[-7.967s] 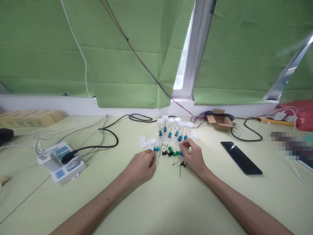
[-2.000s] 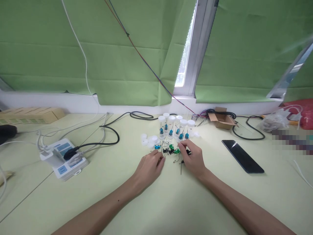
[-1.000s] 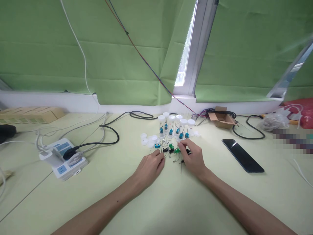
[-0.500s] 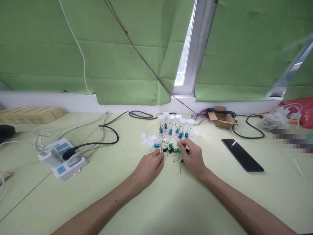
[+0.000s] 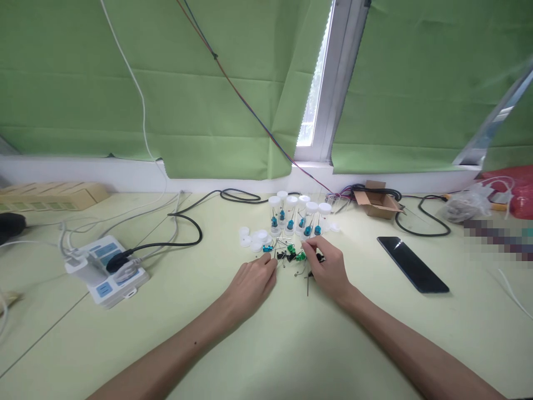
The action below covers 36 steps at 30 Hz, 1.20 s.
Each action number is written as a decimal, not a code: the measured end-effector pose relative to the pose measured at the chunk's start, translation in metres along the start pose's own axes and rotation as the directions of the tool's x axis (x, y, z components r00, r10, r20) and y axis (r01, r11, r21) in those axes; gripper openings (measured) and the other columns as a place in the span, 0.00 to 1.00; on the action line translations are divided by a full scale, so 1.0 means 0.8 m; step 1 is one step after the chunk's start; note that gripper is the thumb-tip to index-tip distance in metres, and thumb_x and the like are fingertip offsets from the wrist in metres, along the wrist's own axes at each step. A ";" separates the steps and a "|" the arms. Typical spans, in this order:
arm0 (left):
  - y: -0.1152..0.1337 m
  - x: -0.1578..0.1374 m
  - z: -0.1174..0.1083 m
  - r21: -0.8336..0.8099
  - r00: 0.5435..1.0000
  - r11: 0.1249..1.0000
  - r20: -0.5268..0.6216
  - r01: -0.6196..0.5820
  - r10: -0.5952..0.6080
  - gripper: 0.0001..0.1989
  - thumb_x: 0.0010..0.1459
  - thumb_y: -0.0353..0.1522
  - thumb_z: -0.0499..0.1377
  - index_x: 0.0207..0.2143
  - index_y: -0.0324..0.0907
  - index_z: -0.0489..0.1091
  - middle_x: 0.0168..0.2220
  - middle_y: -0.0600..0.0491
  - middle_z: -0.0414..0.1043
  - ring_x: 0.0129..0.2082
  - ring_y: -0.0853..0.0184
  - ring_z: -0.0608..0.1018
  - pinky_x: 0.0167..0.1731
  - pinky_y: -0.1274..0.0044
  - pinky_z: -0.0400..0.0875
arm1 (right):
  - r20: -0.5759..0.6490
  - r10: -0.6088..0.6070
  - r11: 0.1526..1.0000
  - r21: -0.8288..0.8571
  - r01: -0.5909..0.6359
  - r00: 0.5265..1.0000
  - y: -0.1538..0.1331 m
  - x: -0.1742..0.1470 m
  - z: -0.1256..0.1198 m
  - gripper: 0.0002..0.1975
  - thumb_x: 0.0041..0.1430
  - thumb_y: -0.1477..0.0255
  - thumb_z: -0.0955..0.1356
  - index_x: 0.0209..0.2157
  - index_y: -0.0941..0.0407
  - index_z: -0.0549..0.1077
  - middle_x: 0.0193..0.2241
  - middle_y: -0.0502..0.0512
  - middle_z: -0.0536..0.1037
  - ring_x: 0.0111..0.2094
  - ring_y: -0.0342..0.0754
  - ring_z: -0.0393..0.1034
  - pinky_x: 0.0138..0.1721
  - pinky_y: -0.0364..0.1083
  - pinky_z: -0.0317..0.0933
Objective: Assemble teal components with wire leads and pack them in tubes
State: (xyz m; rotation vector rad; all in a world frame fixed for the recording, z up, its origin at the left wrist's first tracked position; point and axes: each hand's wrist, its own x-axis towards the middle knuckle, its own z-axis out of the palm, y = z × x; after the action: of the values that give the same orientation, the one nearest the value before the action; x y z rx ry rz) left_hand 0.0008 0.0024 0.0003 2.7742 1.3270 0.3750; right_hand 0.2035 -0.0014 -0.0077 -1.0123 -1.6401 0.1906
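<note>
Both hands work at a pile of small parts in the middle of the table. My left hand (image 5: pixel 255 278) rests at the pile's left, fingers closed together; what they hold, if anything, is too small to make out. A blue part (image 5: pixel 267 248) lies just above its fingertips. My right hand (image 5: pixel 328 265) is pinched at the pile's right side, its fingertips hiding whatever is between them. Green parts (image 5: pixel 300 256), black parts (image 5: pixel 282 255) and thin metal rods lie between the hands. One thin rod (image 5: pixel 307 286) sticks out below my right hand.
Behind the pile stand several clear vials with white caps (image 5: pixel 325 208), blue parts inside. Loose white caps (image 5: pixel 255 245) lie to their left. A phone (image 5: pixel 412 264) and a small cardboard box (image 5: pixel 378 204) are right; a power strip (image 5: pixel 109 266) with cables is left.
My left hand has shifted very slightly left. My right hand and the parts look the same.
</note>
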 end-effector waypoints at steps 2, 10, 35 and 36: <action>0.001 -0.001 -0.001 0.012 1.000 1.000 0.010 -0.003 0.003 0.11 0.65 0.28 0.45 0.29 0.42 0.60 0.33 0.52 0.65 0.26 0.67 0.69 0.25 0.75 0.57 | 0.001 0.002 1.000 0.001 -0.002 1.000 0.001 0.000 0.000 0.09 0.65 0.73 0.63 0.29 0.55 0.67 0.25 0.51 0.69 0.27 0.45 0.61 0.30 0.45 0.57; 0.004 0.000 0.001 0.018 1.000 1.000 0.025 -0.015 0.015 0.11 0.66 0.28 0.45 0.31 0.42 0.61 0.34 0.52 0.66 0.26 0.67 0.70 0.24 0.75 0.58 | 0.004 -0.005 1.000 -0.010 0.005 1.000 0.001 -0.002 0.001 0.09 0.66 0.73 0.63 0.29 0.56 0.67 0.25 0.51 0.69 0.27 0.45 0.62 0.30 0.44 0.57; -0.010 0.002 0.006 -0.125 0.971 0.989 -0.212 0.083 -0.108 0.11 0.68 0.34 0.46 0.41 0.42 0.67 0.39 0.51 0.69 0.30 0.67 0.72 0.29 0.74 0.65 | 0.036 0.063 0.998 -0.011 -0.062 0.997 -0.006 -0.002 -0.001 0.11 0.66 0.70 0.62 0.29 0.56 0.68 0.23 0.50 0.70 0.25 0.44 0.62 0.28 0.44 0.58; -0.011 0.003 0.006 -0.120 0.968 0.990 -0.230 0.079 -0.105 0.11 0.67 0.34 0.47 0.43 0.43 0.68 0.39 0.50 0.69 0.33 0.66 0.73 0.30 0.73 0.66 | 0.041 0.067 0.998 -0.007 -0.067 0.997 -0.007 -0.002 -0.001 0.11 0.66 0.70 0.62 0.29 0.55 0.69 0.22 0.50 0.69 0.24 0.44 0.62 0.27 0.43 0.58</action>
State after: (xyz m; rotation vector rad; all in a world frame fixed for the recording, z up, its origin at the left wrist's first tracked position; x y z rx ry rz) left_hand -0.0035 0.0102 -0.0055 2.6309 1.4275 0.7681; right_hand 0.2016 -0.0059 -0.0052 -1.0747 -1.6459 0.2534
